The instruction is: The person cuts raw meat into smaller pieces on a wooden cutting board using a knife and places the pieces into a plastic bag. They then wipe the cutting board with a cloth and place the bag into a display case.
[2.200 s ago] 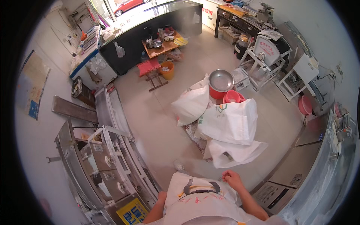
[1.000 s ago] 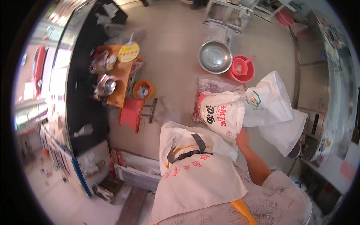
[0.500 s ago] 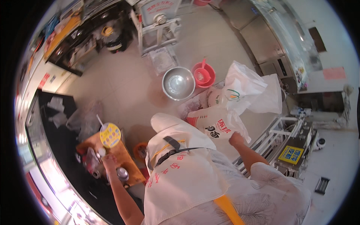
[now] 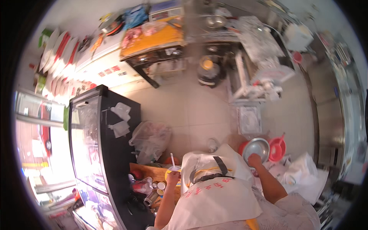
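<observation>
My right hand [image 4: 253, 160] is closed at the near rim of a wide metal bowl [image 4: 261, 147]. Right beside the bowl stands a pink-red plastic basin [image 4: 276, 150] with a ladle of the same colour in it. My left hand [image 4: 173, 177] is over a wooden stand, its fingers bent closed; what they hold, if anything, is hidden. Just beyond it lies a round yellow hand fan [image 4: 168, 173] with a white handle [image 4: 172, 158]. Left of that hand are a white-lidded jar [image 4: 161, 185], a metal canister [image 4: 150, 199] and a clear plastic bag [image 4: 143, 186].
A black glass-fronted cabinet [image 4: 119, 161] stands at the left, with a stuffed clear bag [image 4: 150, 140] beside it. White sacks [image 4: 303, 170] lie at the right. A shallow tray [image 4: 249, 119], a white-framed machine [image 4: 249, 90] and a gas cylinder [image 4: 207, 71] stand ahead.
The view has swung left, bringing the cabinet and far worktable into sight. My right hand has left the white sack and reached the metal bowl. My left hand has moved closer to the fan.
</observation>
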`<state>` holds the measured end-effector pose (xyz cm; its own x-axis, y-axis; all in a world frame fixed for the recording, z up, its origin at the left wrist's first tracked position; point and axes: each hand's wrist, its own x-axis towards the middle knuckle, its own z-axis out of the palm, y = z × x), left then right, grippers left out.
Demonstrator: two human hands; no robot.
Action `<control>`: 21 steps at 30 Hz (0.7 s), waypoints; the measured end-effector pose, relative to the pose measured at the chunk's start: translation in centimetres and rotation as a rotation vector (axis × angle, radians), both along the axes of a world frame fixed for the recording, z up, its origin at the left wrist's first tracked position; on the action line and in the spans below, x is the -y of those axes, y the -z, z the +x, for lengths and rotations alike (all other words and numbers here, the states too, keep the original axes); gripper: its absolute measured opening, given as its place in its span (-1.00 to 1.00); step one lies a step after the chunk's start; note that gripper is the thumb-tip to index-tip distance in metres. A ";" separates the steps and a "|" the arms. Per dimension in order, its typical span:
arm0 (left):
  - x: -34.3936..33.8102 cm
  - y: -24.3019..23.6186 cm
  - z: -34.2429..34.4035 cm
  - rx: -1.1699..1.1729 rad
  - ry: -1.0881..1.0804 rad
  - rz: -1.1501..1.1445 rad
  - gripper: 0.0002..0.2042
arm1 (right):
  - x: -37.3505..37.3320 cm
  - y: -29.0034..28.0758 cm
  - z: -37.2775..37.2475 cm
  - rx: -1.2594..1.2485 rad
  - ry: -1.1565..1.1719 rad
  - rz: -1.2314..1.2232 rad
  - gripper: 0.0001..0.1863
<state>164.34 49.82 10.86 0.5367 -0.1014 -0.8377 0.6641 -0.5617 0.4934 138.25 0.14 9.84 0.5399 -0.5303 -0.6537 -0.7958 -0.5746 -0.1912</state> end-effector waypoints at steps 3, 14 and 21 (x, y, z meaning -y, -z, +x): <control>1.0 -2.1 4.4 0.083 -0.142 0.050 -0.82 | 2.4 -2.0 14.2 0.265 0.195 0.116 -0.76; 4.6 -1.0 36.0 0.213 -0.312 0.010 -0.86 | 1.3 -5.6 50.1 0.588 0.147 0.277 -0.82; 11.6 -10.6 58.0 0.392 -0.249 -0.269 -0.89 | 0.5 -16.0 73.7 0.880 0.226 0.568 -0.87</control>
